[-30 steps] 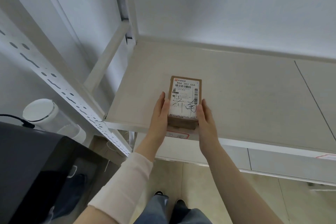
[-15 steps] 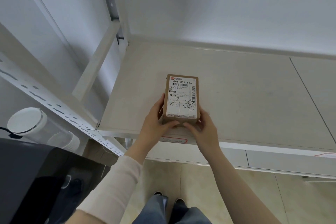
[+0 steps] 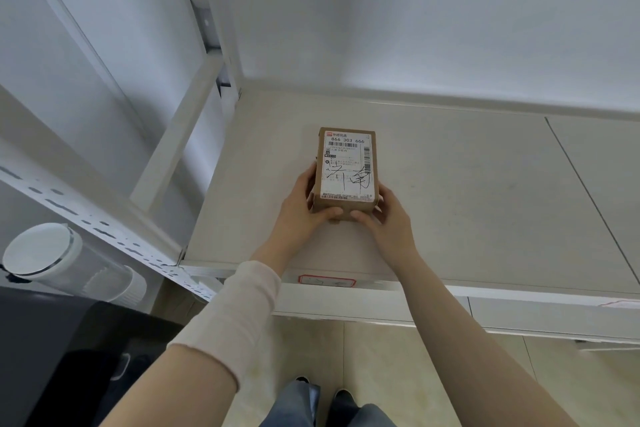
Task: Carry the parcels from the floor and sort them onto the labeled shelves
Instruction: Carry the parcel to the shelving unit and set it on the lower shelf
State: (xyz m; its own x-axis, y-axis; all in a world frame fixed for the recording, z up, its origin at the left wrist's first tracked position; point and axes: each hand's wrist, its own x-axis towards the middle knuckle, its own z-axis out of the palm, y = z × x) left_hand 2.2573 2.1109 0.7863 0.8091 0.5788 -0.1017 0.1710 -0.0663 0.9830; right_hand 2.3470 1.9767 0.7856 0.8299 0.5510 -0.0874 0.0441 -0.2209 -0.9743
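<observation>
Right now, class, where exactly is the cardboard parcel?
The parcel lies on the shelf left of centre, held between the left hand and right hand, just behind the red-edged label.

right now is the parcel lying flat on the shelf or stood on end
Lying flat. The parcel rests on its broad face on the shelf, shipping label facing up, with the left hand and right hand at its near end.

one parcel, two hands, one shelf board, two red-edged shelf labels, one white canister.
</observation>
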